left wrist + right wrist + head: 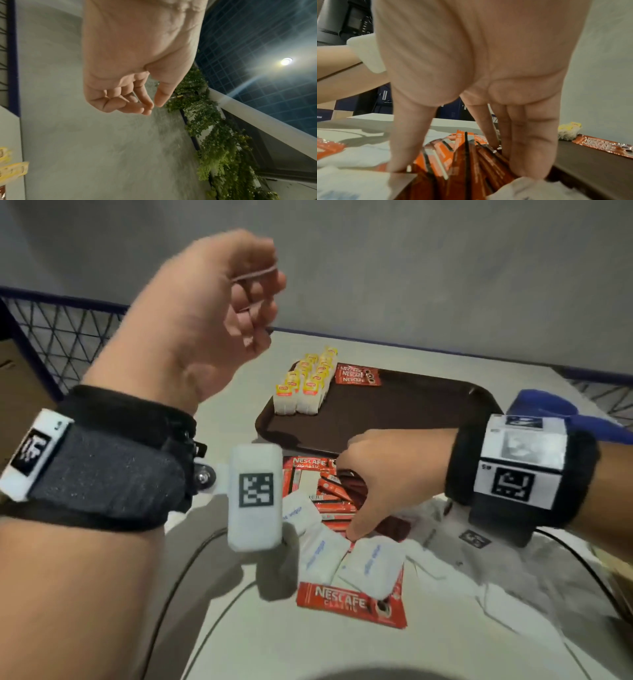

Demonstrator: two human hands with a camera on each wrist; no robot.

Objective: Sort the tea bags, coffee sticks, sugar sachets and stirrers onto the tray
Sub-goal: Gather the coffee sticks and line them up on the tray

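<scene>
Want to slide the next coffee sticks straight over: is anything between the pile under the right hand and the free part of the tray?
Nothing visible. The right hand sits on the coffee stick pile just off the tray, whose near side is bare. Tea bags and placed coffee sachets sit along the far edge.

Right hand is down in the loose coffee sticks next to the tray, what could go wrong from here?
1. The right hand spans several coffee sticks; some may slip out on the lift.
2. Sugar sachets overlap that pile and could get dragged.
3. The left hand is raised, holding nothing, so nothing steadies the tray.
</scene>
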